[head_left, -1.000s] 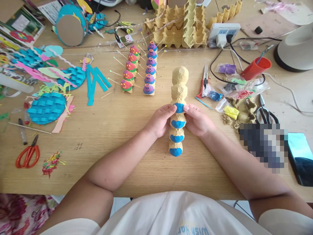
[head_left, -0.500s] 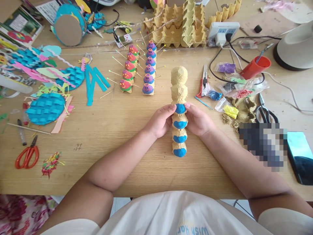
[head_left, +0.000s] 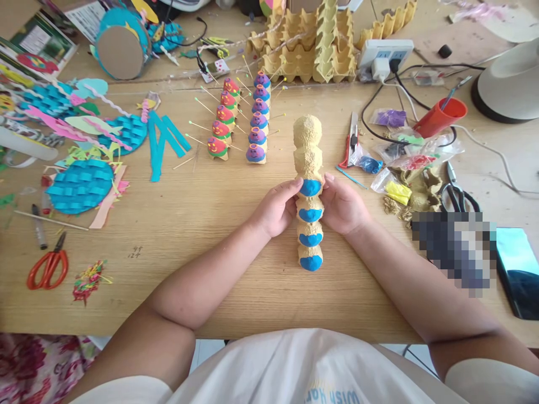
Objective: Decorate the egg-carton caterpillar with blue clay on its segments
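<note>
A strip of tan egg-carton bumps lies lengthwise in front of me, with blue patches on its nearer bumps and two bare bumps at the far end. My left hand grips its left side, thumb beside the farthest blue patch. On the right side, my right hand is curled against the strip, its fingers partly hidden behind it. Farther off stand a red-and-green strip and a purple-and-blue strip, both with small faces and pins.
Red scissors and woven blue paper pieces lie at left. Egg trays stand at the back. On the right are a cutter, a yellow clay packet, a red cup, black-handled scissors and a phone.
My right thumb has lifted slightly off the blue patch and moved back to the right. The left hand keeps its hold, and the strip has barely shifted.
</note>
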Motion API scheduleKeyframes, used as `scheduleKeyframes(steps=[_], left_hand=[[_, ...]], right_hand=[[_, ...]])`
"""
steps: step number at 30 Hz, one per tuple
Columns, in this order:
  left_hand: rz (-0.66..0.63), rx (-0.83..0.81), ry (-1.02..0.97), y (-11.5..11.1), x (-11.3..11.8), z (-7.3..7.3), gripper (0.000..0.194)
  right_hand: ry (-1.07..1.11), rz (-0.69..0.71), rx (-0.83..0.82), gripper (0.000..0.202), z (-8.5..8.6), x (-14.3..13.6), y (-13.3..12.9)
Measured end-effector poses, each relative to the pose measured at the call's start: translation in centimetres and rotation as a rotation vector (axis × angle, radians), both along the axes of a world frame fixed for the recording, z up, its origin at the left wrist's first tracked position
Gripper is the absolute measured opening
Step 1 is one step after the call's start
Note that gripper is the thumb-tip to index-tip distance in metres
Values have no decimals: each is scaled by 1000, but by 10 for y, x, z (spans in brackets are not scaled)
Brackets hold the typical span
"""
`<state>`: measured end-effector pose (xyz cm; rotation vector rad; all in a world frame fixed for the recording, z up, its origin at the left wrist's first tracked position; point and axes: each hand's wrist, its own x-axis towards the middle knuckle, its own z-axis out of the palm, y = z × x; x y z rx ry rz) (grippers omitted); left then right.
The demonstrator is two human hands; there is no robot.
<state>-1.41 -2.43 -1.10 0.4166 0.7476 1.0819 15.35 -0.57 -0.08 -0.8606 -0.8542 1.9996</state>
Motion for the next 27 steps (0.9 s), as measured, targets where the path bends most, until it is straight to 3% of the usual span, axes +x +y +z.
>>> scheduleKeyframes(steps=[13, 27], left_hand=[[-35, 17, 23, 0, 2, 5, 37], [-76, 97, -14, 1, -2, -5, 40]], right_hand=[[-10, -15, 5, 51, -8, 0, 0], [23, 5, -25, 47, -1, 0, 1]])
